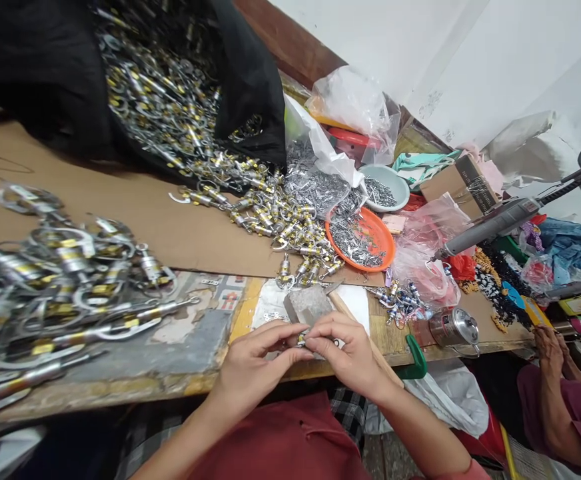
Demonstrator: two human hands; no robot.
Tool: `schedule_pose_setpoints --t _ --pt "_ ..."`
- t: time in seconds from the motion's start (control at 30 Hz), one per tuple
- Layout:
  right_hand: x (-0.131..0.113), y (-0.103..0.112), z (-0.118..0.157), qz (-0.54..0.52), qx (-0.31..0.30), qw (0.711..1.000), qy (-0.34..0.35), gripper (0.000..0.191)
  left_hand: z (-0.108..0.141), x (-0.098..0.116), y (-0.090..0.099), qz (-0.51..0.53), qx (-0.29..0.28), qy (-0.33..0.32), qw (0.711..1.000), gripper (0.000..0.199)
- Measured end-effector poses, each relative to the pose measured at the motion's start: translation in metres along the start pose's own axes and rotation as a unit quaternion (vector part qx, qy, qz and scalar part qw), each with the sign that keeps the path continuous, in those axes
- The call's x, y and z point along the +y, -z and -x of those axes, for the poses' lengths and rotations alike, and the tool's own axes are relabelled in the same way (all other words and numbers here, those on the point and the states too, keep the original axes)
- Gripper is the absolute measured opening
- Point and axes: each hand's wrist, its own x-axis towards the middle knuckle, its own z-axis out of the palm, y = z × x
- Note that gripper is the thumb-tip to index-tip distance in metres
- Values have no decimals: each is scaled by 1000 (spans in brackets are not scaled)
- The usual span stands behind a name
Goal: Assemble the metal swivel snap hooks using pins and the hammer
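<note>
- The workbench is running across the view, carrying a cardboard sheet at its back.
- A black bag is lying open at the upper left, with silver-and-yellow metal fittings spilling from its mouth.
- A blurred pile of similar fittings is covering the bench's left end.
- A grey power tool is slanting over clear plastic bags on the right.
- An orange plate is holding small metal parts, with a pale bowl sitting just behind it.
- A wooden handle is reaching from beside a grey block to under the right wrist, crowding the space around the hands.
- A lidded metal cup is standing near a green clamp; a co-worker's hands are resting farther right.
- The left hand is pinching a small metal piece, fingers nearly closed.
- The right hand is curling inward, its fingertips gripping the same piece.
- That piece is sitting between both hands, in front of the block, mostly hidden.
</note>
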Motion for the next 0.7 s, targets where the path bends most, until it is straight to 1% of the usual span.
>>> schedule_pose_setpoints --t 0.1,0.2,0.37,0.47,0.57,0.63,0.7 --pt "0 0 1 -6 2 1000 -1 18 1 -2 1 -3 -15 -28 999 11" --pt "1 1 2 -8 6 1000 -6 18 2 -2 1 4 -22 -40 999 10" --pt "1 1 5 0 -4 1000 -10 20 3 -1 1 16 -26 -40 999 11" --pt "-1 1 6 5 -7 1000 6 22 4 -2 3 22 -28 -29 999 11" --pt "0 1 7 28 -1 998 48 22 4 -1 4 23 -23 -7 999 10" --pt "3 1 9 56 16 993 101 25 4 0 5 32 -8 10 999 9" --pt "9 2 11 89 40 981 169 26 4 2 4 54 -3 25 998 8"
